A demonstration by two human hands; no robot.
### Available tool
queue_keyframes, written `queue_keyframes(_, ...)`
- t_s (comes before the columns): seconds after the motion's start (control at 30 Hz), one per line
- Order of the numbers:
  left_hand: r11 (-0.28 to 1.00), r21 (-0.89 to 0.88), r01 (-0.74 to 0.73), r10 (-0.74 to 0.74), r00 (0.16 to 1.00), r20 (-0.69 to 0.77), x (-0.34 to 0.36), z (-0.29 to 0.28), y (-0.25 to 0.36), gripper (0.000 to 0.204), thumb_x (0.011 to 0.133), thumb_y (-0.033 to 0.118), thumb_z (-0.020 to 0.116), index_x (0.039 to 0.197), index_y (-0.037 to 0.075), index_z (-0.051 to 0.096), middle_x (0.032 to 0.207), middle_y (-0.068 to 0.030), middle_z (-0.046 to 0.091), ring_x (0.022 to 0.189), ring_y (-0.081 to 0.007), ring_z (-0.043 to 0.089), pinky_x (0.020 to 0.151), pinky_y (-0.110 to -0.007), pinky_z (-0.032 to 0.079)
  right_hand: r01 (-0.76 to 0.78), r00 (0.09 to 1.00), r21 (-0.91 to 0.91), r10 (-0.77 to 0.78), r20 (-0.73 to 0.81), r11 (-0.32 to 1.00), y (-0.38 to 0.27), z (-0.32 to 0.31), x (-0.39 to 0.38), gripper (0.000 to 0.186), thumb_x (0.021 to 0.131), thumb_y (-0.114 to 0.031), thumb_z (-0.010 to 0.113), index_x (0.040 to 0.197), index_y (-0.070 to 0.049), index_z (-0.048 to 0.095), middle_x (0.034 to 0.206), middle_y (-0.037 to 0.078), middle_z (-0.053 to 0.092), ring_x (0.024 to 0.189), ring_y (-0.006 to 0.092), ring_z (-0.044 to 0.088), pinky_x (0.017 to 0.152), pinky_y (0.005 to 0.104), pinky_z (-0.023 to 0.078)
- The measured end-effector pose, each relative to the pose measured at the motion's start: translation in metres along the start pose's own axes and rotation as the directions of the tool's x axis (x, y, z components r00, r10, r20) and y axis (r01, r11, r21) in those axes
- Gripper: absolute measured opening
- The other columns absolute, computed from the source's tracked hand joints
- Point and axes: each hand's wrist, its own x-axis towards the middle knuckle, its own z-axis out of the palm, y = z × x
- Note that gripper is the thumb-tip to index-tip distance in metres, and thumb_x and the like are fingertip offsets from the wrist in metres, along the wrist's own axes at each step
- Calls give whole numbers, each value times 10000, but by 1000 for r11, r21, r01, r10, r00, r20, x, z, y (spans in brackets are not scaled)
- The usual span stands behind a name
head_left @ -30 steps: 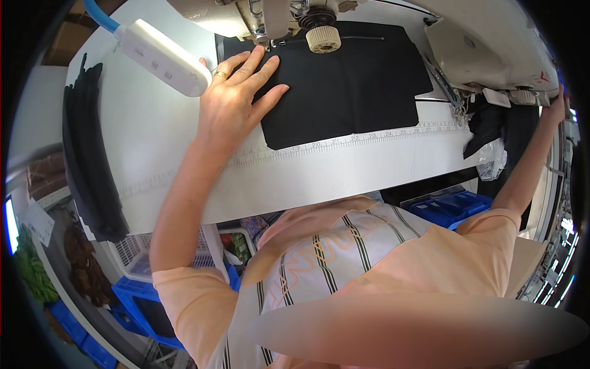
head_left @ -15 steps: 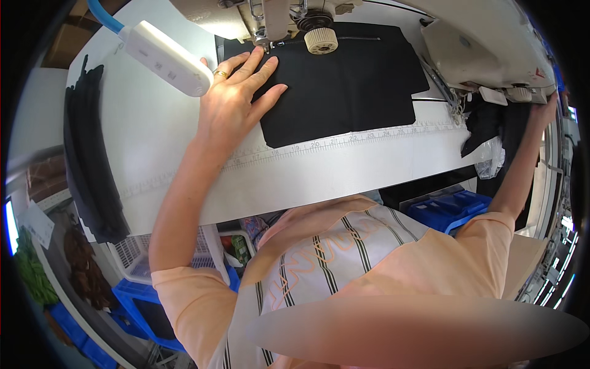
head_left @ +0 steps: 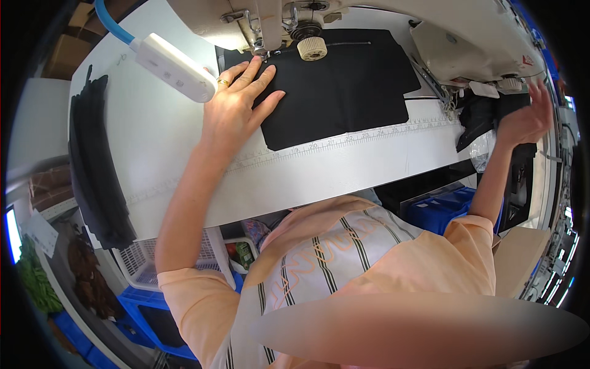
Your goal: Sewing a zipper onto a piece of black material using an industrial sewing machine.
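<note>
A flat black fabric piece (head_left: 335, 92) with a zipper (head_left: 347, 44) along its far part lies under the sewing machine (head_left: 270, 24). My left hand (head_left: 236, 101), a ring on one finger, rests on the fabric's left edge with its fingers stretched out, tips close to the presser foot (head_left: 263, 54). My right hand (head_left: 527, 122) is raised at the far right, beside the handwheel end of the machine, holding nothing that shows; its fingers are stretched out. Part of the fabric is hidden behind the machine head.
Black fabric strips (head_left: 98, 160) hang over the left table edge. A white lamp-like device (head_left: 175, 66) on a blue cable juts in above my left hand. A ruler (head_left: 313, 146) runs along the white table. Below are a white basket (head_left: 138, 261) and a blue bin (head_left: 433, 209).
My right hand has come away from the machine's right end and moved inward and toward me. My left hand stays on the fabric. The whole view has shifted slightly.
</note>
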Motion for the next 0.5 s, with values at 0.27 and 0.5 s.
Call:
queue_keyframes(0.27,1000,-18,15,-15,1000,22,-3,1,-3,382,828,318,735,1155,122,707,1272,-104,634,1155,-268,583,956,-509,368,-36,598,42,-12,801,998,-47,160,-70,466,931,-424,580,1247,-82,594,1285,87,598,1176,301,540,983,409,425)
queue_keyframes(0.5,997,-40,64,-61,996,62,-4,3,-6,391,858,339,709,1204,158,689,1321,-82,610,1207,-249,550,1090,-655,176,-28,589,-63,67,806,998,-34,173,-85,465,920,-439,593,1199,-69,630,1293,81,598,1176,297,546,1005,390,433)
